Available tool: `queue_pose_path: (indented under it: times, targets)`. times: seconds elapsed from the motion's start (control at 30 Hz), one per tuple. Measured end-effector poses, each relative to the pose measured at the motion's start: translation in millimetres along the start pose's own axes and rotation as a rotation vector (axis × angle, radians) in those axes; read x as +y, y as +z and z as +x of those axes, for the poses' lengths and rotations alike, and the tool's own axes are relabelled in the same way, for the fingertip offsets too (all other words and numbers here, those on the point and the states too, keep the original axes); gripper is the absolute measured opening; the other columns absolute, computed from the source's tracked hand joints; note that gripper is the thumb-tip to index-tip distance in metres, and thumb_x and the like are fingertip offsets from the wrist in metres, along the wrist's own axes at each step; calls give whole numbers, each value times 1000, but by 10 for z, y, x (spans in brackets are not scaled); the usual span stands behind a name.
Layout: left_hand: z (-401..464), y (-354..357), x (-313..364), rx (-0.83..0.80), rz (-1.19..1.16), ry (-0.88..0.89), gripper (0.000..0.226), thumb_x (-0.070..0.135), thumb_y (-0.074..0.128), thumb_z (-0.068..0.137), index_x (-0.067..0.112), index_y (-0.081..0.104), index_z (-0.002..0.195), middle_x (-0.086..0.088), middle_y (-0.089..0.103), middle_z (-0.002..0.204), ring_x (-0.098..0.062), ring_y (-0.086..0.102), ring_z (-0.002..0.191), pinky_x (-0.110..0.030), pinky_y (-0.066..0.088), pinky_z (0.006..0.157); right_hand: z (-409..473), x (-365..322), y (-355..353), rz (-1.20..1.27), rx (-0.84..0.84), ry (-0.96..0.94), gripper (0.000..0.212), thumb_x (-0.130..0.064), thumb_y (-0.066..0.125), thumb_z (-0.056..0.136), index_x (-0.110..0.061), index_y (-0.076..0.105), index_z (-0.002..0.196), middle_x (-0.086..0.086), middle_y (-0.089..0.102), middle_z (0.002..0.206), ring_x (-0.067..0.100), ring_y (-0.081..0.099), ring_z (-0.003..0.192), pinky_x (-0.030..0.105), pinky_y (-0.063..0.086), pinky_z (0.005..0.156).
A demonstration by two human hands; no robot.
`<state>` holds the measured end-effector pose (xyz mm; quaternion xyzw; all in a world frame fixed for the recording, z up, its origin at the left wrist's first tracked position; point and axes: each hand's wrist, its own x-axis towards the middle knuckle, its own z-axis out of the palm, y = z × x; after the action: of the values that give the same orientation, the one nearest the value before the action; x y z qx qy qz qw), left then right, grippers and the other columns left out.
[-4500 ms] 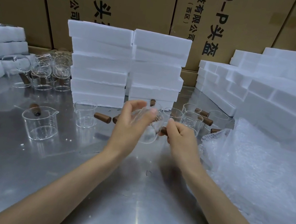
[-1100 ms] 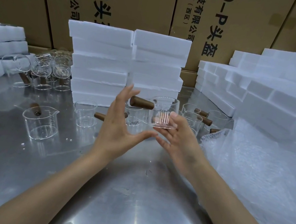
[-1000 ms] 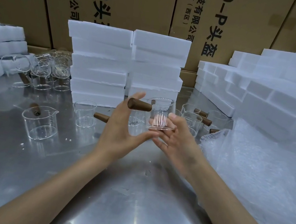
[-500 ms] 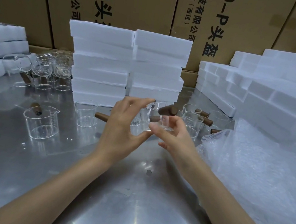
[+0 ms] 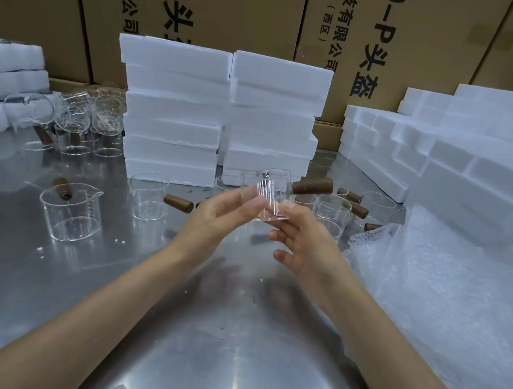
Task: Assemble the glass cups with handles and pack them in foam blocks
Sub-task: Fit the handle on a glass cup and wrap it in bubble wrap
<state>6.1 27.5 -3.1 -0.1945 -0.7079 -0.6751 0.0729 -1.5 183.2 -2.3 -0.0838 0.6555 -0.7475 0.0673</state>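
Observation:
A small clear glass cup point(image 5: 273, 195) with a brown wooden handle point(image 5: 313, 185) sticking out to the right is held upright above the steel table point(image 5: 225, 340). My left hand point(image 5: 217, 221) touches the cup's left side with its fingertips. My right hand point(image 5: 304, 245) holds the cup's base from below and the right, fingers partly spread. More glass cups point(image 5: 333, 211) with wooden handles stand just behind. Two stacks of white foam blocks point(image 5: 217, 114) rise at the back centre.
Loose cups point(image 5: 72, 210) and a cup with handle point(image 5: 149, 194) stand at the left; several more cups point(image 5: 75, 122) sit at the back left beside foam blocks point(image 5: 1, 76). Bubble wrap point(image 5: 452, 309) covers the right side below stacked foam point(image 5: 472, 161). Cardboard boxes point(image 5: 211, 2) form the back wall.
Both hands have turned the cup: its wooden handle swung from pointing left to pointing right. The cup now stands upright between my fingers, slightly higher than half a second ago.

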Motion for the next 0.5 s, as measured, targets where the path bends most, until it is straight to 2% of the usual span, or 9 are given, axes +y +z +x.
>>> queue_pose_path:
  times: [0.07, 0.17, 0.23, 0.33, 0.43, 0.5]
  targets:
    - [4, -6, -10, 42, -65, -3, 42, 38, 63, 76, 19, 66, 114, 11, 72, 105, 5, 64, 98, -4, 43, 74, 0, 4, -17, 5, -21, -13, 23, -43, 60, 80, -29, 72, 92, -8, 71, 97, 4, 63, 77, 22, 49, 64]
    - [22, -38, -34, 103, -110, -2, 52, 30, 69, 70, 18, 60, 120, 7, 69, 113, 3, 63, 104, -7, 46, 75, 1, -23, -49, 53, 42, -39, 38, -48, 62, 81, -24, 66, 111, -12, 70, 97, 7, 63, 85, 21, 52, 62]
    - [32, -63, -73, 100, -100, -7, 49, 29, 71, 67, 22, 60, 115, 8, 69, 114, 1, 63, 105, -9, 47, 78, 16, -46, -85, 91, 137, -50, 39, -53, 62, 79, -24, 67, 103, -13, 68, 83, 7, 61, 78, 22, 50, 58]
    - [40, -80, -135, 33, -54, -29, 47, 30, 75, 67, 27, 61, 112, 9, 70, 114, -1, 62, 109, -12, 49, 85, 49, -48, -136, 94, 233, -55, 27, -44, 56, 90, -19, 64, 96, -9, 63, 70, 4, 58, 60, 20, 47, 52]
    - [62, -106, -239, -10, 57, -65, 57, 31, 79, 61, 29, 57, 114, 7, 69, 115, -5, 59, 115, -21, 46, 96, 74, -8, -155, -111, 304, -76, 17, -26, 47, 97, -16, 60, 93, -5, 60, 68, 5, 51, 53, 17, 41, 46]
    - [64, -116, -300, -60, 154, -102, 58, 31, 82, 60, 30, 54, 111, 5, 67, 117, -5, 57, 118, -21, 46, 93, 86, 25, -157, -286, 337, -66, 16, -19, 42, 96, -15, 55, 87, -5, 58, 69, 8, 48, 55, 20, 39, 48]
